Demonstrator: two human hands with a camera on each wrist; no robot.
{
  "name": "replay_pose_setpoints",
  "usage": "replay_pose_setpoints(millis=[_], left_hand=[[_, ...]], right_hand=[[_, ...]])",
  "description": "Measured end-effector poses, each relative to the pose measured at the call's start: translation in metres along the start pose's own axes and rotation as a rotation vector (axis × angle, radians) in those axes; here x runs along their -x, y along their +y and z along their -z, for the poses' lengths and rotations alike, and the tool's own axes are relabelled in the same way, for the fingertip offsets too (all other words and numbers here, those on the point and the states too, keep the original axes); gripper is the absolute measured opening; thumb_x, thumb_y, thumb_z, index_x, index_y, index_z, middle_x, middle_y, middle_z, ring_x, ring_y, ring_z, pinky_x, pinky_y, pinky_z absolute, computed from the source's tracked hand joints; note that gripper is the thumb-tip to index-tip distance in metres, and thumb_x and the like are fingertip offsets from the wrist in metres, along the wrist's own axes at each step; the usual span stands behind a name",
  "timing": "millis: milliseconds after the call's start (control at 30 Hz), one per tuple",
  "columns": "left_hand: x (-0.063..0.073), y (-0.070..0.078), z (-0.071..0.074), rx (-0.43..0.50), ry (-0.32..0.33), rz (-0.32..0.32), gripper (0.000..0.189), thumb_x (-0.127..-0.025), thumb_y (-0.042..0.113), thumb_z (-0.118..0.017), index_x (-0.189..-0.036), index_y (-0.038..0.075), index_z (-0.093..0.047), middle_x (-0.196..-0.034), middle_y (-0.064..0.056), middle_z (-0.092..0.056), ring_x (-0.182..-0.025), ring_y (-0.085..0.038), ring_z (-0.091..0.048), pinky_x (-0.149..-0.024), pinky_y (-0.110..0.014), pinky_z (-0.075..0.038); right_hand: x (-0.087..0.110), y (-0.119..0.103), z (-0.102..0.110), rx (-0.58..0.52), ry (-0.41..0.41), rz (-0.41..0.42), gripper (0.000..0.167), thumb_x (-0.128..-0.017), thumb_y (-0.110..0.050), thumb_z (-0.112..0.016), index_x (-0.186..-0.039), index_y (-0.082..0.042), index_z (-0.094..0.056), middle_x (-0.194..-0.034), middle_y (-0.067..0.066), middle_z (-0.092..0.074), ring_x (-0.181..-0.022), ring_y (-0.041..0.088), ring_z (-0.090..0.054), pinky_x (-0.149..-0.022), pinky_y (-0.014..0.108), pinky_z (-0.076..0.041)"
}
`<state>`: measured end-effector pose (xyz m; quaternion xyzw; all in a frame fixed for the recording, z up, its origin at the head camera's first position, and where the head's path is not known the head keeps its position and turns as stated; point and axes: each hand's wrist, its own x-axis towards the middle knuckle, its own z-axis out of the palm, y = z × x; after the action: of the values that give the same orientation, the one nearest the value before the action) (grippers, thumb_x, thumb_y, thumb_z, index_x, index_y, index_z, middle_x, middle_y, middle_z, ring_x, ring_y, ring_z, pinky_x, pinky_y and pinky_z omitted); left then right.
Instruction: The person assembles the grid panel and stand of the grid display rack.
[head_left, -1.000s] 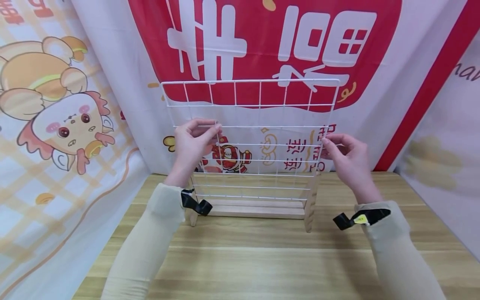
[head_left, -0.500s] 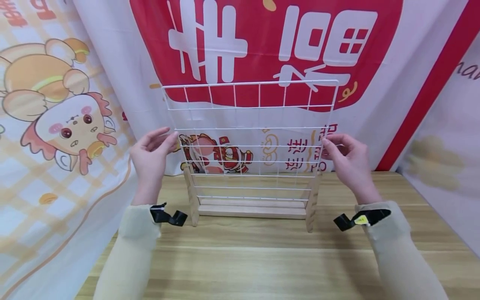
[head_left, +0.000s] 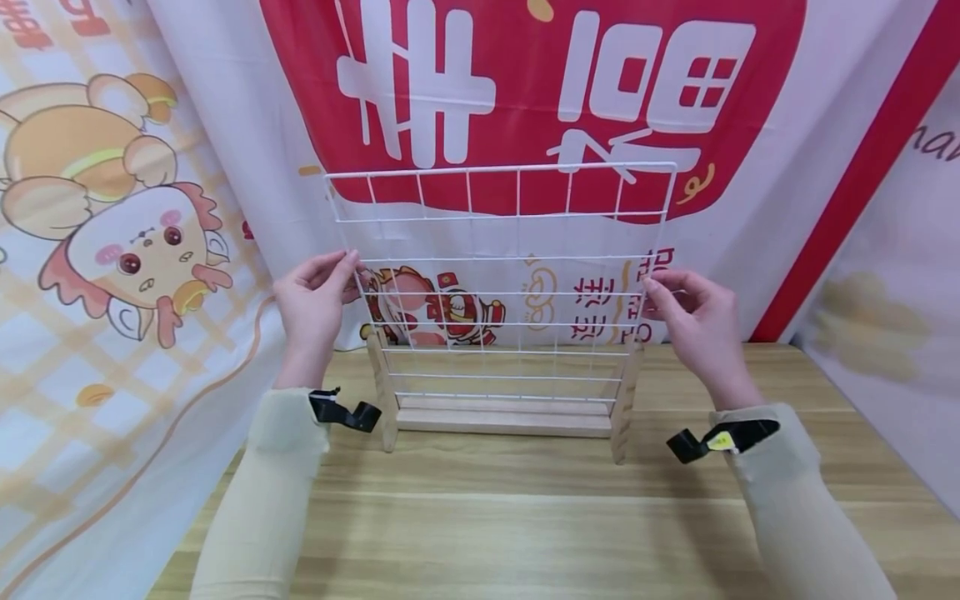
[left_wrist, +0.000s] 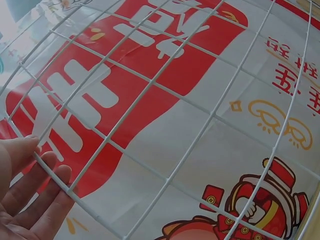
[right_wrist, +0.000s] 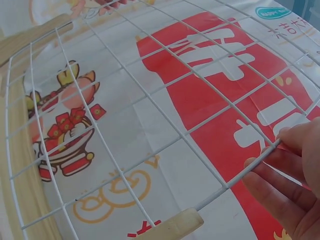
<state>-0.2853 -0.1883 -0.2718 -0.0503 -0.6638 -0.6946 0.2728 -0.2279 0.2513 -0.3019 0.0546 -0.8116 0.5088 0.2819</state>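
Observation:
A white wire grid panel (head_left: pixel 517 167) stands upright in a light wooden stand (head_left: pixel 502 421) on the table. Its lower part sits between the stand's two side posts. At the panel's left edge, my left hand (head_left: pixel 313 300) pinches the side wire; the left wrist view shows the thumb in front and the fingers (left_wrist: pixel 47 212) behind. Opposite, my right hand (head_left: pixel 693 325) grips the right edge wire between thumb and fingers, just above the top of the wooden post (right_wrist: pixel 175 227) seen in the right wrist view.
The wood-grain table (head_left: pixel 495 533) reaches toward me in front of the stand. A red and white printed cloth (head_left: pixel 517 83) hangs behind the panel. A cartoon-printed cloth (head_left: pixel 112 250) covers the left side, and a pale cloth (head_left: pixel 870 275) the right.
My left hand has moved left from an inner wire of the panel, past the edge, then back in to the left edge wire. My right hand keeps its place.

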Motion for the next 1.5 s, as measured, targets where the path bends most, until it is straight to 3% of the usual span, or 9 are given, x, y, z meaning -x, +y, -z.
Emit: replay_pose_setpoints(millis=[333,567,733,933,1100,1300,1500], left_hand=[[0.001,0.0,0.001,-0.001,0.015,0.004,0.035,-0.085,0.032,-0.081,-0.11,0.007,-0.077,-0.104,-0.013,-0.075,-0.086,-0.022,-0.074,-0.076,-0.029,-0.062],[0.002,-0.002,0.002,0.003,0.02,-0.004,0.034,-0.086,0.031,-0.081,-0.109,0.006,-0.077,-0.104,-0.013,-0.075,-0.085,-0.021,-0.074,-0.078,-0.032,-0.061],[0.003,-0.004,0.002,-0.003,0.022,-0.007,0.034,-0.086,0.031,-0.081,-0.108,0.006,-0.077,-0.108,-0.018,-0.074,-0.085,-0.022,-0.074,-0.077,-0.031,-0.061],[0.004,-0.006,0.002,-0.027,0.018,-0.01,0.035,-0.085,0.033,-0.081,-0.109,0.007,-0.076,-0.106,-0.015,-0.075,-0.085,-0.022,-0.074,-0.077,-0.03,-0.061],[0.003,-0.008,0.002,-0.024,0.028,-0.011,0.034,-0.085,0.032,-0.082,-0.107,0.006,-0.076,-0.102,-0.011,-0.076,-0.083,-0.021,-0.074,-0.073,-0.029,-0.062],[0.005,-0.011,0.001,0.005,0.016,-0.034,0.03,-0.086,0.027,-0.083,-0.103,0.003,-0.076,-0.101,-0.018,-0.075,-0.077,-0.019,-0.074,-0.071,-0.029,-0.062],[0.006,-0.015,0.0,0.046,0.006,-0.047,0.026,-0.087,0.018,-0.083,-0.102,-0.001,-0.075,-0.097,-0.016,-0.076,-0.078,-0.019,-0.074,-0.069,-0.03,-0.063]], right_hand=[[-0.01,-0.007,0.002,-0.003,0.06,0.049,0.04,-0.097,-0.042,-0.068,-0.129,-0.018,-0.072,-0.115,0.005,-0.073,-0.091,0.014,-0.071,-0.082,0.017,-0.056],[-0.014,-0.012,0.003,-0.014,0.039,0.062,0.041,-0.098,-0.04,-0.068,-0.132,-0.017,-0.071,-0.117,0.005,-0.073,-0.091,0.019,-0.072,-0.082,0.017,-0.056],[-0.015,-0.013,0.002,-0.012,0.047,0.06,0.041,-0.099,-0.042,-0.066,-0.13,-0.017,-0.071,-0.115,0.005,-0.073,-0.09,0.013,-0.072,-0.082,0.019,-0.057],[-0.018,-0.012,0.002,-0.006,0.062,0.072,0.039,-0.099,-0.042,-0.066,-0.126,-0.015,-0.074,-0.11,0.006,-0.073,-0.087,0.015,-0.072,-0.079,0.019,-0.058],[-0.018,-0.012,0.002,-0.001,0.04,0.051,0.043,-0.099,-0.045,-0.065,-0.124,-0.011,-0.073,-0.108,0.008,-0.072,-0.087,0.017,-0.071,-0.076,0.018,-0.058],[-0.018,-0.01,0.002,-0.013,0.022,0.011,0.045,-0.099,-0.047,-0.064,-0.125,-0.011,-0.072,-0.112,0.008,-0.071,-0.09,0.02,-0.07,-0.077,0.018,-0.058],[-0.018,-0.005,0.001,-0.03,0.007,0.016,0.043,-0.099,-0.044,-0.065,-0.122,-0.008,-0.072,-0.108,0.009,-0.071,-0.086,0.019,-0.07,-0.075,0.019,-0.059]])
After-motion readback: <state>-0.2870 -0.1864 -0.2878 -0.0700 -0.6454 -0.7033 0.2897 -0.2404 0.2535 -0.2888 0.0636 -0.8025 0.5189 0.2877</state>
